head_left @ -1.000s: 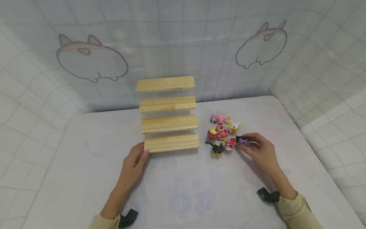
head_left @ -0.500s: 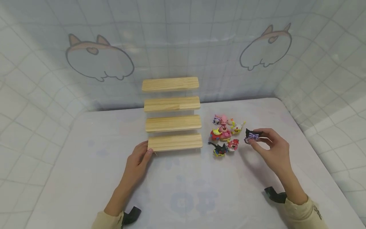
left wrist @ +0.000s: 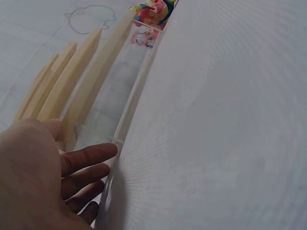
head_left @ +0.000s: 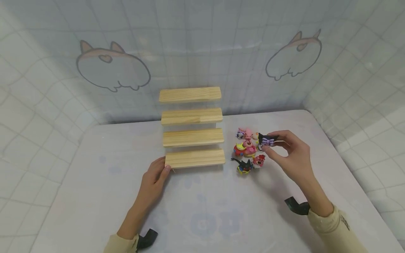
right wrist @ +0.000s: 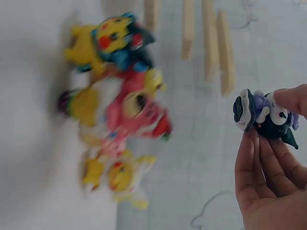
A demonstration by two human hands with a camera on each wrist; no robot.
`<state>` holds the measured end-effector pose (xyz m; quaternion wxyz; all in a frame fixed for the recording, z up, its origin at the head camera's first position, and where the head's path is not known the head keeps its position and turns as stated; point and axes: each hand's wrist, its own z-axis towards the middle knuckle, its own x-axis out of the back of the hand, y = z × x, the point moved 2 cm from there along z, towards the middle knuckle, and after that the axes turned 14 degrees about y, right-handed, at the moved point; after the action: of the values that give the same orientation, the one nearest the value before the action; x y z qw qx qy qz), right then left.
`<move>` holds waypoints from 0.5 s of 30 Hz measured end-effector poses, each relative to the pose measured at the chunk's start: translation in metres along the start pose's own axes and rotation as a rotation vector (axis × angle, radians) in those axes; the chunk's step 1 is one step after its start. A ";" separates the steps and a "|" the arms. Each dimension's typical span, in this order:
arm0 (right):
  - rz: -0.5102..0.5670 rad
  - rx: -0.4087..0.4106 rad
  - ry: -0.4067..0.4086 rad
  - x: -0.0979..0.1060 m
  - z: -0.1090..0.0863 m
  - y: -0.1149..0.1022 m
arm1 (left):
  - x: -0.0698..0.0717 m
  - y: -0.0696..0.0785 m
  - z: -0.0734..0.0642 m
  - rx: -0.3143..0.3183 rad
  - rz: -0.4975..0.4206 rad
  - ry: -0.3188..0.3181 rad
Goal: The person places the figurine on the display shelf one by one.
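My right hand [head_left: 294,154] pinches a small black, white and purple toy figurine [head_left: 267,140] between thumb and fingers. In the right wrist view the figurine [right wrist: 261,114] lies sideways, its white face beside the thumb. It is held in front of a cluster of toy figurines, partly covering a few. A pink bear figurine [head_left: 250,149] and a dark figurine with a long tail [head_left: 244,166] are among them. My left hand [head_left: 154,181] rests at the left end of a stepped wooden display stand [head_left: 195,159]. Its thumb touches the lowest board; in the left wrist view its fingers [left wrist: 88,158] extend beside the clear side panel.
The stand's higher boards [head_left: 193,137] rise toward the patterned curtain [head_left: 202,52] at the back. Similar curtain hangs on both sides of the cloth-covered table [head_left: 202,211]. A dark strap end [head_left: 297,206] shows at each wrist.
My right hand has lifted the black and purple figurine off the table, drawn it right, then brought it back left and farther away. The left hand stays at the stand; the view shifts slightly.
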<state>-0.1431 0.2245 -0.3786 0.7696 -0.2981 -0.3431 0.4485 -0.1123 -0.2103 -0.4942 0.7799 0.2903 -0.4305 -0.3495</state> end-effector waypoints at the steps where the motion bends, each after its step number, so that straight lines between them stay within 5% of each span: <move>1: 0.000 0.006 -0.006 -0.004 0.002 -0.003 | 0.000 0.000 0.000 -0.003 -0.001 -0.001; 15: 0.126 0.020 -0.076 -0.066 0.035 -0.037 | -0.001 -0.002 0.004 0.010 -0.005 -0.008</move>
<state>-0.1768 0.1552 -0.3470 0.7292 -0.2942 -0.3484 0.5103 -0.1169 -0.2111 -0.4949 0.7759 0.2937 -0.4346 -0.3504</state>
